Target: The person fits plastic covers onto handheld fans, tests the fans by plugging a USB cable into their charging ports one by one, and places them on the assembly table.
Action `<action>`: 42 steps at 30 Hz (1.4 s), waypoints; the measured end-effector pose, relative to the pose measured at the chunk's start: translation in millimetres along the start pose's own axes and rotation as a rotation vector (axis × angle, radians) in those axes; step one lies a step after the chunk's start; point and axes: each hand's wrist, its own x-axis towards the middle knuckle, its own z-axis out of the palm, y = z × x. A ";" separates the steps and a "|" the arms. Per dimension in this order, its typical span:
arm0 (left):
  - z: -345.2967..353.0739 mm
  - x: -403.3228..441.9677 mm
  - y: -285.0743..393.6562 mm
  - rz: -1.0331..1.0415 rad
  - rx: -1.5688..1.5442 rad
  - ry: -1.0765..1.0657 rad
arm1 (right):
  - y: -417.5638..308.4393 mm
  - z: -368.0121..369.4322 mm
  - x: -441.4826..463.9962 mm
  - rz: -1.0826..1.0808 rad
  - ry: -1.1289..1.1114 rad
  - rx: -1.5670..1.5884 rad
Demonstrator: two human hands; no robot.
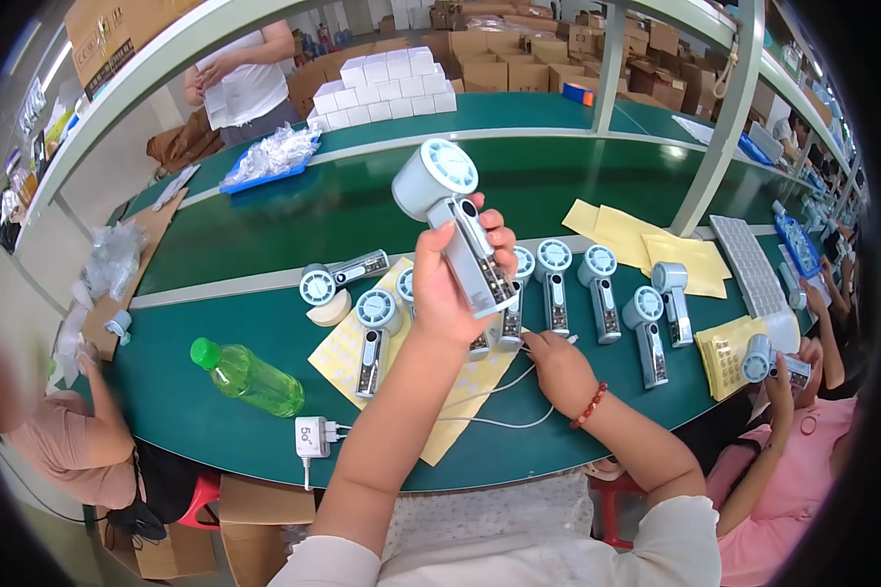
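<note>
Bench [166, 372]: big smooth dark-green top, curved by the lens. Glossy green strip [558, 196] runs behind it, pale rail between, gray metal post [724, 137] at right. White boxes [392, 90], small plain blocks, stacked in steps on the far side. Yellow sheets [440, 440], flat, thin-edged, under some of the fans; more at right. Pink-clad co-worker [783, 489] at far right, holding a similar fan.

Green bottle [255, 380]: translucent ribbed plastic, on its side, left of the sheets. Held fan [475, 259]: pale blue, smooth drum head with slotted round grille, squared silvery handle, clear-looking section near the base. It's up off the bench, tilted, head up-left.

Left hand [455, 284] grasps it firmly by the handle, thumb one side, fingers wrapped round the other. Right hand [558, 372] has bent fingers at the white cable [480, 419], beside the lower end of another fan; can't tell if it's pinching anything. Other fans [597, 261] spread across the bench, same shape. White charger [311, 437]: rounded block, below the bottle. Red bracelet [589, 404], round beads, right wrist.
</note>
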 end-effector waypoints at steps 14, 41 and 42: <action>-5.0 4.5 36.1 0.129 -0.031 0.041 | -26.1 -100.7 31.2 0.081 -0.533 1.287; -10.2 -7.1 24.4 0.990 1.294 0.188 | -59.1 -76.1 108.2 -0.121 0.355 0.618; -11.5 -7.9 23.4 1.022 1.329 0.156 | -59.3 -76.0 107.3 -0.148 0.350 0.593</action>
